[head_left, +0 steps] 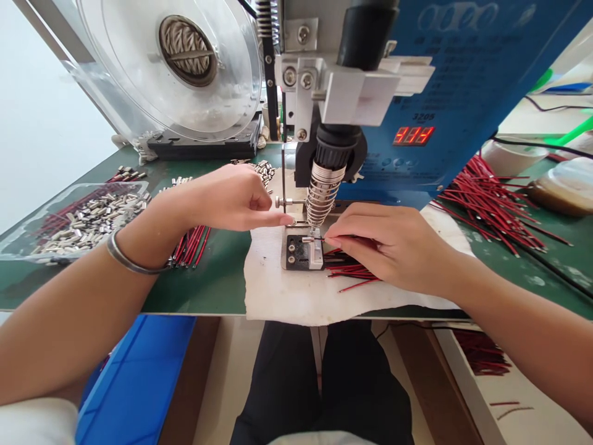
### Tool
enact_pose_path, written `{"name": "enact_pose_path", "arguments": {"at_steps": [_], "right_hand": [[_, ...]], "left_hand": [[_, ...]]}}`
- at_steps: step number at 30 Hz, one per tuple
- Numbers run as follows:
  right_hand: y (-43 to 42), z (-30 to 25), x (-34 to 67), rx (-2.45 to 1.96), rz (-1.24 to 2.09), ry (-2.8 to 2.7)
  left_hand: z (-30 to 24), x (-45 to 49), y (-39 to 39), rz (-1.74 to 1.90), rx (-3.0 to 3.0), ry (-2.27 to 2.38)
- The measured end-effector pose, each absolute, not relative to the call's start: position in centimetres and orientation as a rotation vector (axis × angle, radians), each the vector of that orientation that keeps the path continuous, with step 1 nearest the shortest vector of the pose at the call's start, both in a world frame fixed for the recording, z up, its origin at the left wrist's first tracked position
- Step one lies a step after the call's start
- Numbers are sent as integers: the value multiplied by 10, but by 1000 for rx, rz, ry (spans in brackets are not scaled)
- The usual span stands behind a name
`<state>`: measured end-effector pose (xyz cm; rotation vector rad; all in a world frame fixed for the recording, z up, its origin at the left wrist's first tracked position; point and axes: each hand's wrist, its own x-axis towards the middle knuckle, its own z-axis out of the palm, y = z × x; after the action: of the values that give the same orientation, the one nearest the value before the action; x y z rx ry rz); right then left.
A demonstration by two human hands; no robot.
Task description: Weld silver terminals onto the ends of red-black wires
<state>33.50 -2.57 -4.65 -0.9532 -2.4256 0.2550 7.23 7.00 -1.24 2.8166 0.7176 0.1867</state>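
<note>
A small silver part (307, 239) lies on the black-and-white jig (296, 254), under the coil-wrapped tip (322, 194). Just beside it, the right hand (389, 246) pinches a thin wire (330, 239) between thumb and finger. The left hand (227, 198) has its fingers curled and one digit stretched toward the jig's far side; whether it holds anything I cannot tell. Loose red and black wires (349, 271) lie beneath the right hand on a white sheet (269, 296). On the blue machine (445, 68), "3205" stands above a red display (414, 136) that seems to read 414; its other print is too blurred. Farther left sits a tub (28, 238) of silver parts; farther right, a red wire pile (486, 198).
</note>
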Motion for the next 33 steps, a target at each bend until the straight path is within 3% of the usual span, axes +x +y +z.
{"name": "enact_pose_path", "arguments": {"at_steps": [10,33], "right_hand": [[-24,-45,335,-900,217,-2450],[-22,-44,336,-828,169,-2457]], "left_hand": [[-27,77,73,458,2918,668],[-26,79,72,350,2968,736]]}}
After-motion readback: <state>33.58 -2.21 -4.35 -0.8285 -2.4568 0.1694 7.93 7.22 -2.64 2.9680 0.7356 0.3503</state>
